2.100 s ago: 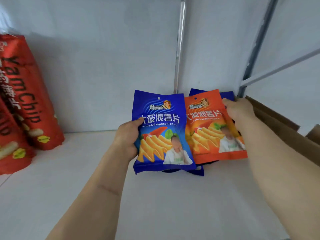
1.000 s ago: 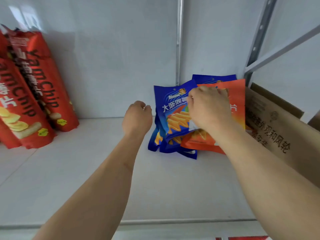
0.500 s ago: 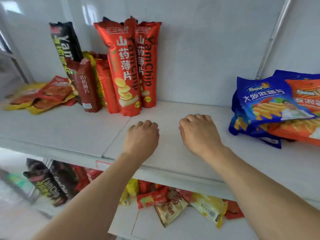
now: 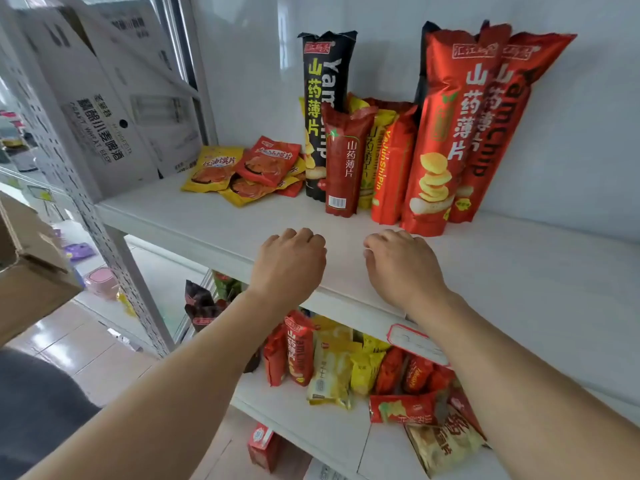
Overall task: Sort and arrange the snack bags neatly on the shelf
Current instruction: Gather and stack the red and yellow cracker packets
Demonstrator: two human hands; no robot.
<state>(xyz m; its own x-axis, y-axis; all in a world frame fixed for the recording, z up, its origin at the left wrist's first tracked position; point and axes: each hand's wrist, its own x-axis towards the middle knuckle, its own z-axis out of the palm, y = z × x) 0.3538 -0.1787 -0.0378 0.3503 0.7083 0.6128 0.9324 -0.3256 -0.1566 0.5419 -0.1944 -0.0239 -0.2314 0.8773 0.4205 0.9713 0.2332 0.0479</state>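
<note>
My left hand (image 4: 289,263) and my right hand (image 4: 401,268) hover side by side over the front of the white shelf (image 4: 214,223), fingers loosely curled, holding nothing. Behind them stand tall yam chip bags: two large red ones (image 4: 446,133), a black one (image 4: 323,98), a short dark red one (image 4: 344,161) and an orange one (image 4: 391,168). Flat yellow and red snack packets (image 4: 246,168) lie in a loose heap at the back left.
White cardboard boxes (image 4: 104,98) lean at the shelf's left end beside a perforated metal upright (image 4: 79,188). The lower shelf (image 4: 311,424) holds several mixed red and yellow bags (image 4: 332,368). A brown carton (image 4: 24,265) sits at the far left.
My hands let go of the blue and orange chip bags at the right and moved left along the shelf. The view swung left; those bags are out of sight.
</note>
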